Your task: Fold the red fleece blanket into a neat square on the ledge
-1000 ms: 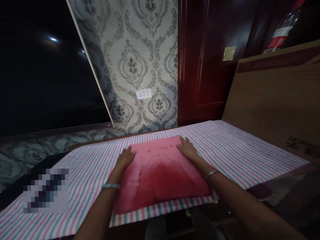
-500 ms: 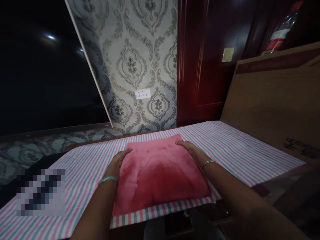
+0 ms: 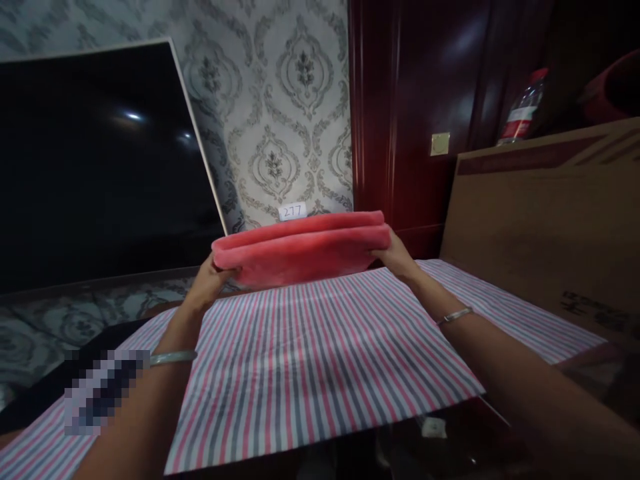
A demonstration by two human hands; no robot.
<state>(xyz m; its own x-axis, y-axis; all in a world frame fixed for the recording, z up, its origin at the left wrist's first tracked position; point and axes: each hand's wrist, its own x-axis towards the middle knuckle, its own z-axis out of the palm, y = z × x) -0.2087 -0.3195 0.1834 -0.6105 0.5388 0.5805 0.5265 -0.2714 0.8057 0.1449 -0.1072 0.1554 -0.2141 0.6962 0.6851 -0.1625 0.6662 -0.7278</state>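
A folded pinkish-red plush cloth point(image 3: 305, 253) is held up above the far part of the table, its folded layers showing along the upper side. My left hand point(image 3: 213, 277) grips its left end, thumb on the near face and the other fingers partly hidden behind. At the right end, my right hand point(image 3: 395, 253) grips the cloth in the same way. Below it lies a striped pink, grey and white tablecloth point(image 3: 320, 367), whose near edge hangs at the table's front.
A large dark screen point(image 3: 100, 173) stands on the left. Patterned wallpaper with a paper label "277" point(image 3: 293, 211) is behind. To the right are a cardboard box point(image 3: 540, 220), a red-capped bottle point(image 3: 523, 110) on top of it, and a dark red door point(image 3: 410, 87).
Both hands have lifted the cloth off the tablecloth and moved it up and away from me. It now shows its folded edge rather than its flat top. The head view has tilted upward.
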